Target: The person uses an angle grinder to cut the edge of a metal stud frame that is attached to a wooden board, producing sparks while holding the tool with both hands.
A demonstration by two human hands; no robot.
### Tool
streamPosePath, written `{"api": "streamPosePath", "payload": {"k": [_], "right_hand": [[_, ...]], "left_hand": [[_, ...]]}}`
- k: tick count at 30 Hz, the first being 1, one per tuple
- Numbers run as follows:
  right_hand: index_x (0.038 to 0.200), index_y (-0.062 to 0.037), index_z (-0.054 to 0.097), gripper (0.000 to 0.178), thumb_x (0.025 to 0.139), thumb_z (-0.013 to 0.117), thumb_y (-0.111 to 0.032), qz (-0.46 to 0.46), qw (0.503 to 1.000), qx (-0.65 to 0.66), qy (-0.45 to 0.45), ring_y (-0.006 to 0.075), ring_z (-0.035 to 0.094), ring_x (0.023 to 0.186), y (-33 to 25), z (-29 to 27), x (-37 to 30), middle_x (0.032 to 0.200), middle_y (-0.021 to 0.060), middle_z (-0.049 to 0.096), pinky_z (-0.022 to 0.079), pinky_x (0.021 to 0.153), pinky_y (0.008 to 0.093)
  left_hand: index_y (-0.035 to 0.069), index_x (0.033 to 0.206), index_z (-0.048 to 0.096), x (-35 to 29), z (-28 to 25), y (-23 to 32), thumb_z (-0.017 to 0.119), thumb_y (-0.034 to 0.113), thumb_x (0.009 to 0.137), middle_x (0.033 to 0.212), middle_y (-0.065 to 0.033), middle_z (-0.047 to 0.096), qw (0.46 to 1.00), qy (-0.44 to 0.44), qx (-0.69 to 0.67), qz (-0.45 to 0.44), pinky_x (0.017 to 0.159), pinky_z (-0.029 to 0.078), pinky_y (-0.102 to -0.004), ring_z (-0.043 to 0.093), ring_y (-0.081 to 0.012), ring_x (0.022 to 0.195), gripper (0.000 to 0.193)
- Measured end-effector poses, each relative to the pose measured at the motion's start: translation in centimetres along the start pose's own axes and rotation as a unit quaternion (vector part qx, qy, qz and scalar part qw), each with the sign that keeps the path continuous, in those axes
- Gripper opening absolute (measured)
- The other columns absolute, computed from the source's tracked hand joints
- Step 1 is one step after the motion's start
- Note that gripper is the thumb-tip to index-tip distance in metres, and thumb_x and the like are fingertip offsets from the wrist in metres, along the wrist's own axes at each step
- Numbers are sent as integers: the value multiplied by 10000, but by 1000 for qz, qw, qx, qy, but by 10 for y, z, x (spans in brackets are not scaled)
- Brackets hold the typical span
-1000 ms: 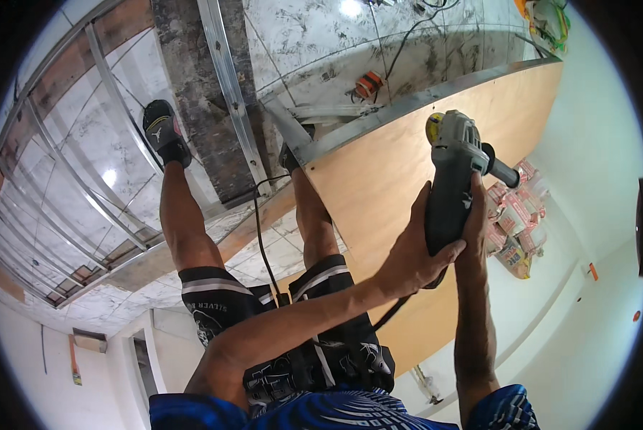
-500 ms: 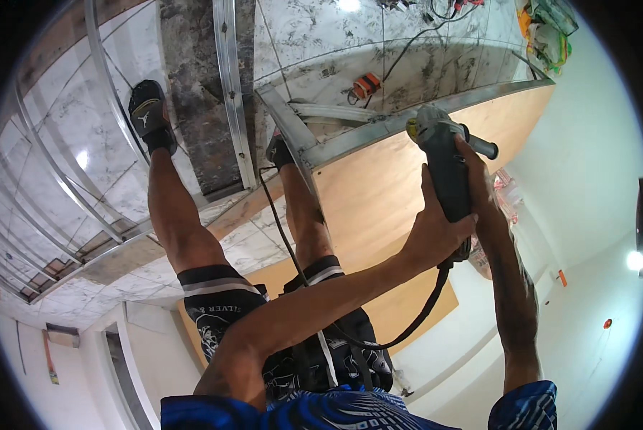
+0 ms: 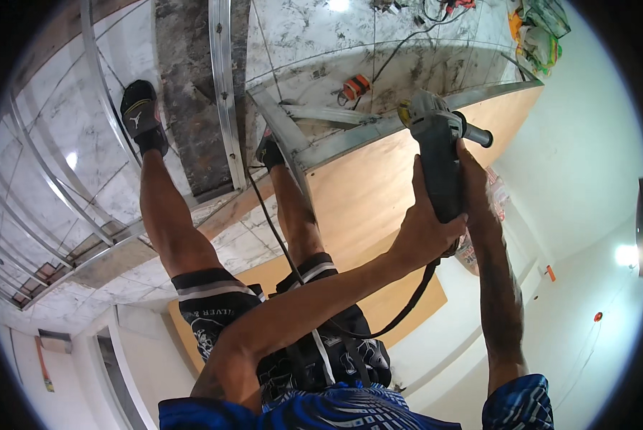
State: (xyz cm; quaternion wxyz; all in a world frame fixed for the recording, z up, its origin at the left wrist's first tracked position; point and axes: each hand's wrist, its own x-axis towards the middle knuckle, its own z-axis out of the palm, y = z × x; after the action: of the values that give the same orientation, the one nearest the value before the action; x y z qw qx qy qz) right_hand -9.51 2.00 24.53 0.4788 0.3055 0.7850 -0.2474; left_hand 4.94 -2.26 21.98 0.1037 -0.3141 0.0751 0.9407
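A grey angle grinder [image 3: 436, 154] with a black side handle is held over a large sheet of plywood [image 3: 368, 208]. My left hand [image 3: 423, 231] is wrapped round the rear of its body. My right hand [image 3: 473, 179] grips the grinder from the other side, near the side handle. Its head sits at a metal channel [image 3: 350, 136] lying along the plywood's far edge. The black cord [image 3: 379, 322] loops down from the tool past my shorts.
My two feet in black sandals [image 3: 141, 115] stand on a marble tile floor [image 3: 70, 165] crossed by long metal channels [image 3: 221, 93]. An orange tape measure [image 3: 355, 86] lies beyond the plywood. Bags and cables lie at the far edge, and a white wall [image 3: 587, 158] is on the right.
The grinder and both hands have moved forward toward the metal channel at the plywood's far edge. The view has shifted slightly with my head.
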Motion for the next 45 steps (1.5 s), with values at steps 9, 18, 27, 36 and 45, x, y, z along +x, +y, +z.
{"api": "streamPosePath", "payload": {"k": [9, 18, 27, 36, 45], "right_hand": [[1144, -60, 629, 590, 962, 479, -600, 44, 971, -228, 50, 83, 614, 792, -10, 18, -1, 921, 27, 646, 510, 700, 231], [1064, -91, 653, 501, 935, 569, -567, 35, 968, -245, 25, 55, 592, 742, -26, 48, 27, 856, -5, 622, 500, 662, 206], [1082, -78, 644, 517, 944, 548, -567, 53, 969, -242, 7, 68, 587, 689, -30, 39, 51, 852, 11, 623, 497, 624, 222], [983, -107, 634, 476, 941, 545, -572, 122, 964, -234, 15, 90, 591, 618, -33, 38, 87, 772, 18, 618, 499, 561, 250], [1003, -111, 630, 436, 931, 596, -540, 138, 964, -225, -41, 53, 580, 630, -46, 40, 83, 771, -4, 615, 500, 578, 205]], "left_hand": [[17, 1466, -199, 9, 12, -28, 690, 236, 862, 1341, -301, 431, 998, 12, -60, 5, 975, 502, -393, 557, -345, 1194, 1097], [13, 1424, -104, 41, -14, -20, 678, 178, 885, 1239, -244, 453, 983, -14, -184, 24, 879, 566, -343, 590, -277, 1095, 965], [8, 1407, -41, 65, -11, -25, 684, 188, 888, 1223, -196, 427, 959, -21, -280, 39, 862, 569, -341, 522, -252, 1156, 909], [5, 1352, 56, 81, -13, -22, 687, 215, 887, 1176, -194, 438, 954, 15, -298, 40, 823, 574, -318, 560, -233, 1079, 812], [10, 1356, 29, 80, -16, -2, 677, 243, 896, 1132, -186, 447, 937, -12, -349, -12, 745, 582, -325, 594, -209, 941, 827]]}}
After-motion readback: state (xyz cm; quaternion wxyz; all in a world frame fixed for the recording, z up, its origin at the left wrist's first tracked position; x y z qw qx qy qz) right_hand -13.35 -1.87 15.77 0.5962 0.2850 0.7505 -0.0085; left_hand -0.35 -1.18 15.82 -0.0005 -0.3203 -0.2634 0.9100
